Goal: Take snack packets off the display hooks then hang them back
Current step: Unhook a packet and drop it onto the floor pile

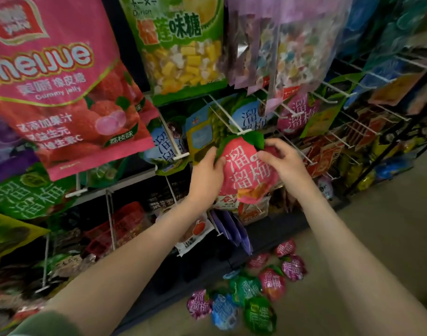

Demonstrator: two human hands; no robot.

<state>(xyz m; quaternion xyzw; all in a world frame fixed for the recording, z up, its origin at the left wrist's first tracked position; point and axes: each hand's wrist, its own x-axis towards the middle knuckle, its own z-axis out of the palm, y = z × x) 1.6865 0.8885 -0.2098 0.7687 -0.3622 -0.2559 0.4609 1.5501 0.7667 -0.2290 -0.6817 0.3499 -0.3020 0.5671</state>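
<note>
I hold a round red snack packet [246, 170] with a green leaf top at the tip of a white display hook [225, 117]. My left hand [207, 175] grips the packet's left edge. My right hand [282, 161] pinches its upper right edge near the leaf. The packet's top sits just under the hook's end plate. Whether the hook passes through the packet's hole is hidden by the leaf. Several similar packets [271, 283] in red, green, blue and purple lie on the floor below.
Hooks to the left and right carry blue [164, 144] and pink [297, 112] packets of the same kind. A large pink gummy bag [62, 88] and a green durian candy bag [181, 44] hang above. Lower shelves hold more snacks. Bare floor [377, 214] lies to the right.
</note>
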